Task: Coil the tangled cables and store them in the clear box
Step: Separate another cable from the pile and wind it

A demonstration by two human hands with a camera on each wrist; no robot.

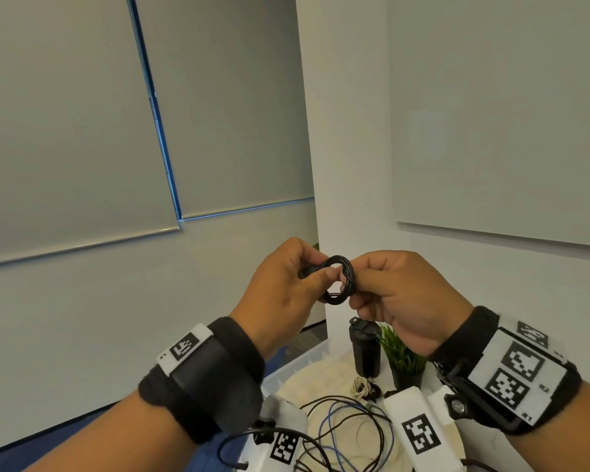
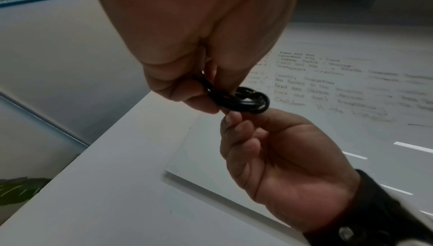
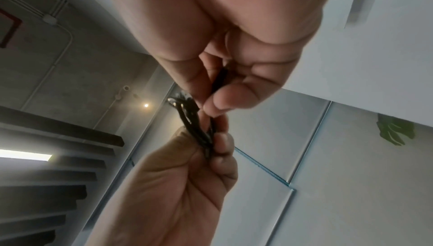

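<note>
A person's left hand (image 1: 280, 294) and right hand (image 1: 399, 298) pinched a small black cable coil (image 1: 338, 279) between them, raised well above the table, thumb and forefinger of each closed on opposite sides of the ring. The coil looked light, thin and springy, likely to unwind if released, so a hold across all its turns at once, as here, seemed the safest grip. Below the hands, loose black and blue cables (image 1: 348, 427) lay tangled on a pale round mat (image 1: 307, 379), with the clear box (image 1: 297, 366) just beyond the left wrist. A dark bottle (image 1: 365, 349) and a small potted plant (image 1: 402, 359) stood under the right hand. Grey roller blinds (image 1: 82, 131) and a whiteboard (image 1: 491, 114) lined the walls of the room.
</note>
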